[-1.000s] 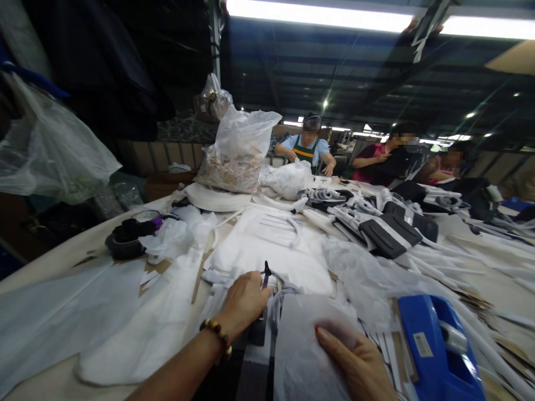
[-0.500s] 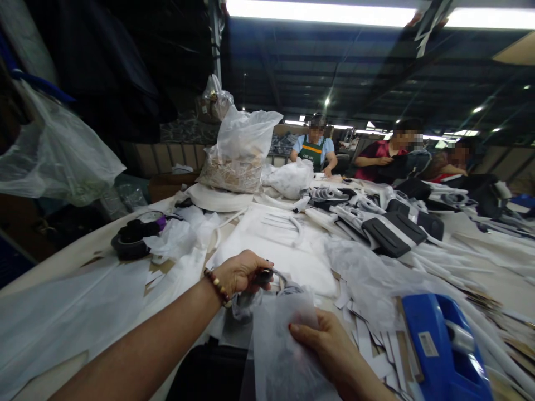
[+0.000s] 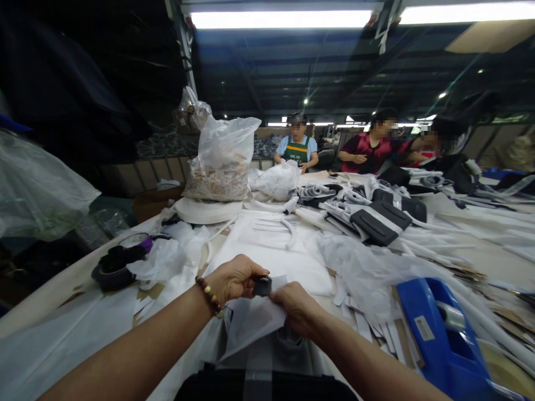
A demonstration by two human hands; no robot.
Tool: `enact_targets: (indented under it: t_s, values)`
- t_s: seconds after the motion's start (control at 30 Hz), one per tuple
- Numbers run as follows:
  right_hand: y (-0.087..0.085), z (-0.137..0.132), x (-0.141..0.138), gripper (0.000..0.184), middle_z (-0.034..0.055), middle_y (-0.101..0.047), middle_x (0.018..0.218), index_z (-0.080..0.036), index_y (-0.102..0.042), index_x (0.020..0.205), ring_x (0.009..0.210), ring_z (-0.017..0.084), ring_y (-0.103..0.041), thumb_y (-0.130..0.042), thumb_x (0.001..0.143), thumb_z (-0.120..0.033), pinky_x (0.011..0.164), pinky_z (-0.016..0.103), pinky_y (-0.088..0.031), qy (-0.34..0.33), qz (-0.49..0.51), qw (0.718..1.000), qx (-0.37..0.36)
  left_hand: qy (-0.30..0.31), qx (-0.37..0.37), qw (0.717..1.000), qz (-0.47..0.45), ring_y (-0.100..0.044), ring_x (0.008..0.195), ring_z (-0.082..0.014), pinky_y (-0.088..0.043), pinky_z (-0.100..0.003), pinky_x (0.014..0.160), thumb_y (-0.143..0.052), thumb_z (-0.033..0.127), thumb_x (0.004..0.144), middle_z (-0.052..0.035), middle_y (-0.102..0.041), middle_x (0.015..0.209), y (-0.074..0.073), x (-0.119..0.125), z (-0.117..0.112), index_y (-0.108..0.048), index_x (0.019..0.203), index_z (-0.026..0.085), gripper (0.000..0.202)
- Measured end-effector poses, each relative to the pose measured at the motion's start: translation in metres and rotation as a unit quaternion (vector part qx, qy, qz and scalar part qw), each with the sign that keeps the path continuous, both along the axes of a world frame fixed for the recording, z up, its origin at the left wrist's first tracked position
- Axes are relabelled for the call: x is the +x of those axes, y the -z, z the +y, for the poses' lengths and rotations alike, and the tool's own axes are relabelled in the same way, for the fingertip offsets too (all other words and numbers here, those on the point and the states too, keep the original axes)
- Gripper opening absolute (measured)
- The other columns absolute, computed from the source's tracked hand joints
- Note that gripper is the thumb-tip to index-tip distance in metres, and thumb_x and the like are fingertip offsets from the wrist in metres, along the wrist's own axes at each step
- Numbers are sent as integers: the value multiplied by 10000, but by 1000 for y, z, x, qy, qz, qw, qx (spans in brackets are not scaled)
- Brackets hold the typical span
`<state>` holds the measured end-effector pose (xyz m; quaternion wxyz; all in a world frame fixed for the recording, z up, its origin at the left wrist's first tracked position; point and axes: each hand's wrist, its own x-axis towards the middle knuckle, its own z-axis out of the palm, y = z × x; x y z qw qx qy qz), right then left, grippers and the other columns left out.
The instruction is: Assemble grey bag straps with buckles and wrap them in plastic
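My left hand (image 3: 237, 279), with a beaded bracelet at the wrist, pinches a small black flat piece (image 3: 262, 287) that has a gold-coloured bit on its top edge. Close beside it, my right hand (image 3: 297, 311) is closed on a thin translucent white sheet (image 3: 253, 326). The sheet slants down under the left hand. Grey material (image 3: 288, 342), partly hidden, shows below the right hand. At the bottom edge lies a black item (image 3: 217, 387) with a clear strip (image 3: 258, 367) across it.
A blue tape dispenser (image 3: 434, 328) stands at the right. Black tape rolls (image 3: 112, 270) lie at left. White foam sheets (image 3: 267, 250) are ahead, with black bag parts (image 3: 380, 220) and a filled plastic bag (image 3: 221, 172) farther back. Several people (image 3: 297, 147) work across the table.
My right hand has come up and left, close to my left hand. The white sheet, upright before, now slants beneath the left hand. The whole view has shifted slightly.
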<state>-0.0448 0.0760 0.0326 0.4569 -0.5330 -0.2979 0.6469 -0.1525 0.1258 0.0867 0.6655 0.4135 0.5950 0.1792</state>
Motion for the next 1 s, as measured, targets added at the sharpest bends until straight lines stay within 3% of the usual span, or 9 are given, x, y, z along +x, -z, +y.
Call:
enact_targets:
  t_s: [0.1,0.17,0.27,0.43,0.67,0.8,0.9,1.0]
  values:
    - [1,5,-1,160,-97,-445,442,-142,-504,618,359,52,-411,-535,750,-57,384,171,-336,4,12,999,-47,7,29,1000,2,-428,390,-75,-353,-195,437,-511,84,658,15,-493,436,6,-2,-15,-488,530,116,134]
    - [1,6,0,169,-89,-467,469,-137,-504,641,387,52,-442,-512,798,-73,421,177,-383,6,33,998,-61,11,55,998,12,-375,357,-68,-302,-188,384,-514,94,650,48,-429,401,13,-3,-26,-445,509,140,164]
    - [1,6,1,190,-66,-471,446,-138,-492,604,390,62,-454,-486,765,-37,445,184,-399,24,67,996,-61,11,93,995,40,-354,343,-71,-240,-182,336,-502,124,688,66,-398,405,27,-5,-40,-407,532,165,188]
    - [1,6,0,116,-22,-501,426,-139,-515,565,383,99,-477,-533,650,-62,414,203,-382,33,98,993,-49,23,145,985,95,-369,352,-73,-248,-177,315,-481,148,737,69,-397,441,41,-5,-49,-403,577,176,181]
    - [6,7,-1,130,-38,-496,403,-116,-515,479,366,66,-431,-542,486,11,392,177,-341,34,98,994,-22,85,195,960,183,-391,350,-93,-271,-197,333,-481,150,725,60,-408,458,43,-2,-48,-423,593,183,148]
    - [9,9,-2,135,-33,-520,417,-116,-524,486,387,77,-466,-555,478,15,416,184,-380,41,95,994,-22,119,256,928,244,-479,442,-151,-303,-251,458,-532,194,716,21,-454,472,35,-12,-45,-464,572,180,160]
    - [7,9,-2,136,-22,-547,440,-118,-540,516,399,95,-497,-558,497,16,437,202,-422,38,97,994,-32,70,325,898,288,-484,615,-176,-269,-280,579,-538,220,753,2,-459,576,26,-26,-42,-468,608,182,166]
    - [3,9,-2,150,-20,-540,430,-123,-529,511,381,101,-498,-535,519,26,419,211,-431,36,96,994,-49,12,320,905,280,-416,590,-152,-227,-282,583,-521,187,769,16,-407,554,24,-38,-42,-444,567,178,216]
